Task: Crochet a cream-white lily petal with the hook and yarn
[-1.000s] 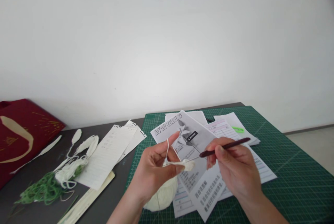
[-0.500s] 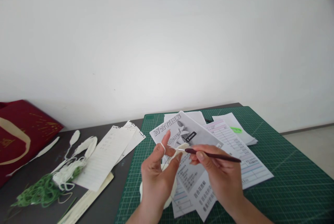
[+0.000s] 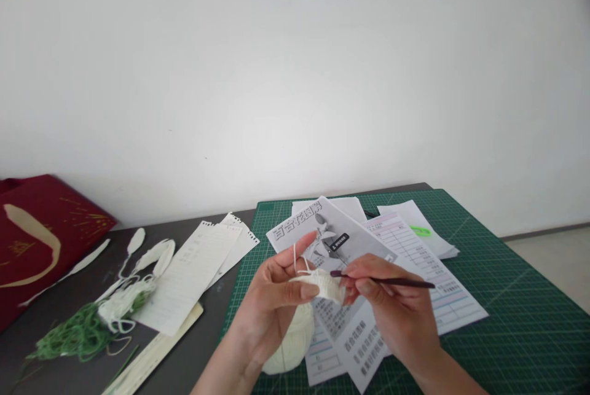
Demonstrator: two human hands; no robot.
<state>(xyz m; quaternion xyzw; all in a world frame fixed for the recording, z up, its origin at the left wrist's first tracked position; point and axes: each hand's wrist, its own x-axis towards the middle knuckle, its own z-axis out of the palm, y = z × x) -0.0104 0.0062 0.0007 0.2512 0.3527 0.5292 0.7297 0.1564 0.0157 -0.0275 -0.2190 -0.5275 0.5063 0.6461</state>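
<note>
At the lower centre of the frame, my left hand [image 3: 270, 303] pinches a small cream crocheted yarn piece [image 3: 327, 286], level with my right hand [image 3: 400, 312], which grips a slim dark-maroon crochet hook [image 3: 408, 283].

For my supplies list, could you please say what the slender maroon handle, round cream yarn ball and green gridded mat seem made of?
Slender maroon handle: smooth, perhaps plastic or painted wood, evenly coloured.
Round cream yarn ball: apparently matte fibre, wound in strands.
Green gridded mat: probably matte plastic, flat with printed lines.
</note>
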